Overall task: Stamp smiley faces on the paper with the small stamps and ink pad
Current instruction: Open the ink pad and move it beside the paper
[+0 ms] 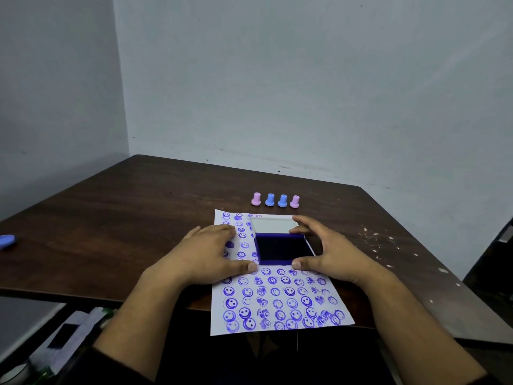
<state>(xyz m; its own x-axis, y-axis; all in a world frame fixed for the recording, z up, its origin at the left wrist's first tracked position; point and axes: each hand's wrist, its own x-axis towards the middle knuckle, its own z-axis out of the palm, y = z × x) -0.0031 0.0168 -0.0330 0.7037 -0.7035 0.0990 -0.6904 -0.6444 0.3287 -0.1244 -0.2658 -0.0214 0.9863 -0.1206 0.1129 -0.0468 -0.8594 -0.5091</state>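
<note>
The open blue square ink pad (283, 250) is sitting on the stamped white paper sheet (277, 301); the left hand (205, 254) is lying flat, grip released, steadying the sheet; the right hand (327, 251) is grasping the pad's edges, probably to reposition it.

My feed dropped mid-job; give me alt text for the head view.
An open ink pad lies on the paper, which is crowded with blue smiley prints; the right hand holds the pad between thumb and fingers, the left hand rests flat beside it. Four small stamps stand untouched in a row beyond the paper.
</note>
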